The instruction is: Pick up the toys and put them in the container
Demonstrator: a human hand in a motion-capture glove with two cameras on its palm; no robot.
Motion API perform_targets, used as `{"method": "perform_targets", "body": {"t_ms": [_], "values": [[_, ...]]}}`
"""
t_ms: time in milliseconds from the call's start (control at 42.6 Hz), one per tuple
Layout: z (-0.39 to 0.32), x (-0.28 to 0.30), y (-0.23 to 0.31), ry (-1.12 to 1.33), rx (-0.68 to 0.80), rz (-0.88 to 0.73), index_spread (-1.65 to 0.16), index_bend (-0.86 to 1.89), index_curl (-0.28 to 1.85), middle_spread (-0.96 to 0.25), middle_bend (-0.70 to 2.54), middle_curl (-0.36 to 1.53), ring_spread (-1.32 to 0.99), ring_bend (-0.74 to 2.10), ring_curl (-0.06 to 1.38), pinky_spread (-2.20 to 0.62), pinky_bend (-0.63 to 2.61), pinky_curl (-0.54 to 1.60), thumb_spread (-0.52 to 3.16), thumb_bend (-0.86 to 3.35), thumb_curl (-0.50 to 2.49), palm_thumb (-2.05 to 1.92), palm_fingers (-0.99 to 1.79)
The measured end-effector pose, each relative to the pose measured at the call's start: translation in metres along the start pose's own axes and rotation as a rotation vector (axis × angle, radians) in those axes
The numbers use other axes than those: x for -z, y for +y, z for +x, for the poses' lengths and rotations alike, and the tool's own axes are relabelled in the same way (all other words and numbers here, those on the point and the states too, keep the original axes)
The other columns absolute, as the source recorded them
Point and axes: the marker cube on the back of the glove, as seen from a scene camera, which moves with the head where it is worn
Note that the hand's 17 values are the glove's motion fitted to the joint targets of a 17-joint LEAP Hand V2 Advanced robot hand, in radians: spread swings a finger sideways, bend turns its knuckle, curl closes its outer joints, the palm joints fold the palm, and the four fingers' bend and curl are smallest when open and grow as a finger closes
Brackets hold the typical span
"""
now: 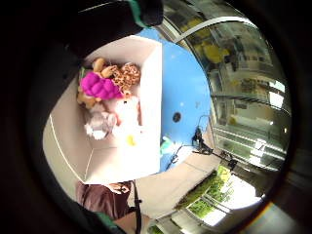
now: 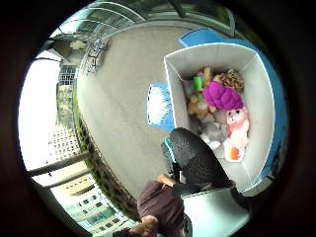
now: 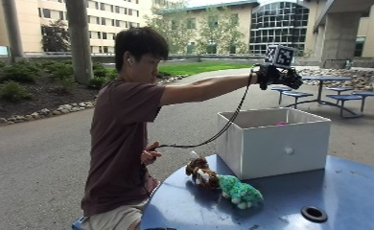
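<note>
A person is seen at a round blue table (image 3: 340,187), with the gloved right hand (image 3: 277,76) held out at arm's length, high above a white box (image 3: 273,141) that stands on the table. Whether the fingers are open or curled cannot be told from these views; nothing is seen in them. Inside the box a pile of soft toys is shown: a purple toy (image 2: 222,96) on top, a pink-and-white toy (image 2: 237,126) beside a grey one (image 2: 213,132), and brown spotted toys (image 1: 124,75) against the wall. Two toys are left on the table just in front of the box: a brown-and-white toy (image 3: 200,173) and a green toy (image 3: 239,190), touching each other. The person's bare hand (image 3: 150,154) is held near the table's edge.
</note>
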Motion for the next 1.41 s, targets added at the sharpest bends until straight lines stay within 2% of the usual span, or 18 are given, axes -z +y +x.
{"method": "perform_targets", "body": {"t_ms": [47, 117, 446, 540, 657, 775, 963, 1151, 1245, 1291, 1315, 1385, 1409], "values": [[-0.005, 0.003, 0.008, 0.03, 0.105, 0.003, -0.16, -0.01, 0.45, -0.02, 0.25, 0.52, -0.13, 0.64, 0.5, -0.1, 1.19, 0.52, 0.95, -0.06, 0.81, 0.12, -0.56], [0.005, 0.01, 0.025, 0.046, 0.139, 0.02, -0.14, -0.02, 0.39, 0.01, 0.17, 0.48, -0.09, 0.55, 0.44, -0.06, 1.15, 0.5, 1.03, -0.04, 0.75, 0.09, -0.5], [0.151, 0.043, 0.156, -0.022, 0.035, 0.201, -0.13, 0.0, 0.21, 0.04, 0.13, 0.38, 0.0, 0.47, 0.39, 0.03, 0.98, 0.41, 1.23, -0.01, 0.57, 0.07, -0.33], [0.186, 0.029, 0.188, -0.047, -0.047, 0.207, -0.13, 0.02, 0.19, 0.04, 0.14, 0.37, 0.01, 0.46, 0.38, 0.04, 0.96, 0.4, 1.26, -0.01, 0.54, 0.08, -0.31], [0.256, -0.005, 0.231, -0.031, -0.225, 0.18, -0.13, 0.03, 0.16, 0.04, 0.14, 0.35, 0.01, 0.45, 0.38, 0.04, 0.93, 0.38, 1.28, -0.01, 0.5, 0.08, -0.3], [0.324, -0.055, 0.265, 0.009, -0.179, 0.155, -0.13, 0.04, 0.15, 0.03, 0.15, 0.34, 0.01, 0.44, 0.38, 0.04, 0.91, 0.37, 1.3, -0.01, 0.47, 0.08, -0.28], [0.349, -0.139, 0.259, -0.01, -0.153, 0.071, -0.16, 0.08, 0.14, 0.0, 0.15, 0.33, 0.0, 0.42, 0.37, 0.04, 0.87, 0.36, 1.32, -0.01, 0.44, 0.07, -0.22], [0.356, -0.242, 0.225, -0.211, 0.023, -0.238, -0.24, 0.17, 0.18, -0.09, 0.13, 0.3, -0.02, 0.34, 0.35, 0.02, 0.81, 0.35, 1.55, 0.18, 0.47, 0.33, -0.17], [0.354, -0.291, 0.208, -0.184, 0.048, -0.309, -0.26, 0.16, 0.2, -0.11, 0.11, 0.29, -0.02, 0.24, 0.33, 0.02, 0.78, 0.34, 1.62, 0.23, 0.49, 0.39, -0.24], [0.352, -0.316, 0.2, -0.153, 0.063, -0.323, -0.27, 0.19, 0.22, -0.12, 0.11, 0.28, -0.02, 0.19, 0.31, 0.02, 0.74, 0.33, 1.52, 0.18, 0.47, 0.35, -0.24], [0.352, -0.326, 0.197, -0.143, 0.071, -0.32, -0.27, 0.22, 0.23, -0.12, 0.12, 0.28, -0.02, 0.17, 0.31, 0.02, 0.72, 0.32, 1.5, 0.16, 0.46, 0.34, -0.2], [0.352, -0.345, 0.19, -0.151, 0.088, -0.272, -0.25, 0.41, 0.29, -0.15, 0.18, 0.29, -0.02, 0.16, 0.29, 0.01, 0.75, 0.33, 1.47, 0.16, 0.46, 0.36, 0.15], [0.352, -0.348, 0.188, -0.155, 0.09, -0.252, -0.24, 0.42, 0.29, -0.16, 0.18, 0.28, -0.02, 0.15, 0.28, 0.01, 0.74, 0.31, 1.46, 0.16, 0.45, 0.36, 0.16]]}}
